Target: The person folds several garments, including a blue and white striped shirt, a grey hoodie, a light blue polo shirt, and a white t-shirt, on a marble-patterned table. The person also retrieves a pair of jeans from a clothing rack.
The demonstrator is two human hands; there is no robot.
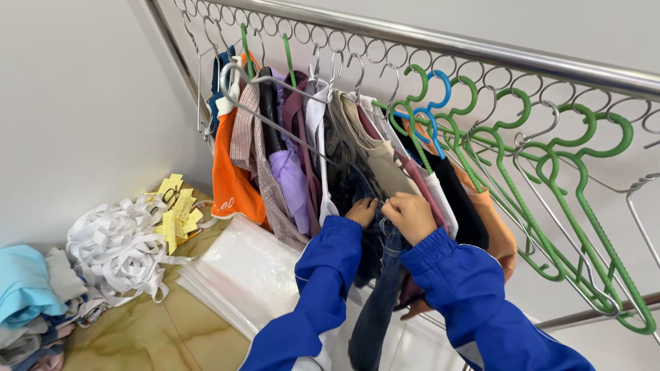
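Both hands together mid-rail, left hand [362, 210] and right hand [410, 214] pinching dark denim garment [377, 275] hanging from ringed rail [481, 49], fingers clamped apparently to steady it among crowded clothes

Orange top [232, 180], lilac shirt [292, 180] — green hangers [550, 199], blue sleeves [330, 275].

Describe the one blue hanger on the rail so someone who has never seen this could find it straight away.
Start at the metal rail with its row of rings, running across the top. Right of the hanging clothes is a bunch of empty plastic hangers. The blue hanger hooks in at that bunch's left end; all the plastic hangers around it are green.
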